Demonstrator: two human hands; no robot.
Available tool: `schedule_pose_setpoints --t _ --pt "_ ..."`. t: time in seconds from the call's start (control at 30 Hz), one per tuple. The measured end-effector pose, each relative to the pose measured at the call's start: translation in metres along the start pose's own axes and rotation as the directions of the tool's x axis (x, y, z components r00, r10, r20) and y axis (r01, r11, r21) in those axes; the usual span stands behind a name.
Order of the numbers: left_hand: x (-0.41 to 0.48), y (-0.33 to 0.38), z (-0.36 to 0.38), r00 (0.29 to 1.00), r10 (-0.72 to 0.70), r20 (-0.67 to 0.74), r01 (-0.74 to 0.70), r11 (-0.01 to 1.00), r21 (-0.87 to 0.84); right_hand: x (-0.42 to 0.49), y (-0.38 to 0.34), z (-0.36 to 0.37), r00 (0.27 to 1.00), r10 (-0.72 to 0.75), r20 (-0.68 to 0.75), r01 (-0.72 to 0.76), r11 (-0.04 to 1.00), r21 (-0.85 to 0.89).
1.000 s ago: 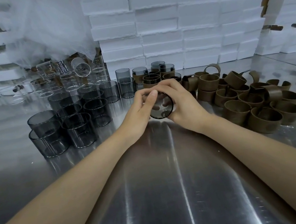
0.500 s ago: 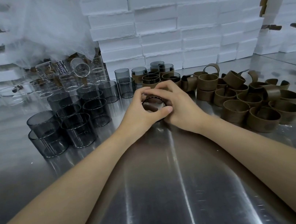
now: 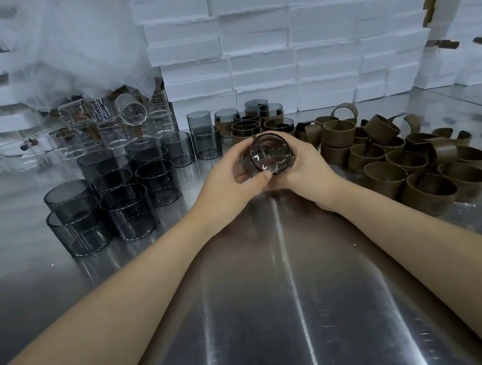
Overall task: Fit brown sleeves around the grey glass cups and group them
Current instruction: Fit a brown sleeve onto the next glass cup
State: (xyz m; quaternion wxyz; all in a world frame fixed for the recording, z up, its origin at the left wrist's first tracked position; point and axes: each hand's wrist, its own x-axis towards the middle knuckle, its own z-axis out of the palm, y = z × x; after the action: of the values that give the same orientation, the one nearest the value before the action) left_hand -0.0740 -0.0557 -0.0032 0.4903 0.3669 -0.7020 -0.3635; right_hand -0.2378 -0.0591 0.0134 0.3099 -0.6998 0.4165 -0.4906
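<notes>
Both hands hold one grey glass cup [image 3: 270, 154] tipped on its side above the steel table, its round end facing me. My left hand [image 3: 233, 180] curls around its left side with the thumb under the rim. My right hand [image 3: 306, 169] wraps the right side, where a brown sleeve edge [image 3: 292, 157] shows around the cup. Several bare grey cups [image 3: 126, 205] stand in a cluster to the left. A heap of loose brown sleeves [image 3: 402, 164] lies to the right. Several sleeved cups [image 3: 251, 124] are grouped just behind my hands.
Clear glass cups [image 3: 107, 130] and a plastic bag [image 3: 82, 49] lie at the back left. Stacked white foam boxes [image 3: 291, 43] wall off the back. The steel table [image 3: 282, 301] reflects light in front of me.
The cup went from end-on to pressed upright between my hands on the table, and is now tipped back toward me and lifted slightly, with its round end showing again.
</notes>
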Motion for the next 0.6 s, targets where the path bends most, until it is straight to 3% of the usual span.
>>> schedule_pose_setpoints --t 0.13,0.3,0.37,0.4,0.47,0.6 --pt "0.003 0.002 -0.001 0.999 -0.039 -0.033 0.039 0.999 0.002 0.0 0.002 0.0 1.0 0.017 0.007 -0.017 0.999 0.037" --pt "0.0 0.009 -0.003 0.993 -0.085 -0.085 0.076 0.992 -0.104 -0.003 -0.002 0.001 0.999 -0.031 0.008 0.031 0.999 -0.043" --pt "-0.001 0.01 -0.004 0.997 -0.066 -0.029 0.065 0.997 -0.049 -0.004 -0.006 0.002 0.996 0.071 0.049 -0.075 0.992 0.098" --pt "-0.002 0.011 -0.005 0.998 -0.058 -0.001 0.058 0.998 -0.031 -0.004 -0.007 0.003 0.984 0.139 0.113 -0.163 0.957 0.241" --pt "-0.004 0.013 -0.006 0.999 -0.048 0.018 0.049 0.998 -0.03 -0.005 -0.009 0.002 0.92 0.237 0.312 -0.372 0.779 0.504" --pt "-0.006 0.013 -0.002 1.0 0.017 0.001 -0.017 0.997 0.077 -0.003 -0.011 -0.002 0.772 0.292 0.565 -0.627 0.492 0.603"
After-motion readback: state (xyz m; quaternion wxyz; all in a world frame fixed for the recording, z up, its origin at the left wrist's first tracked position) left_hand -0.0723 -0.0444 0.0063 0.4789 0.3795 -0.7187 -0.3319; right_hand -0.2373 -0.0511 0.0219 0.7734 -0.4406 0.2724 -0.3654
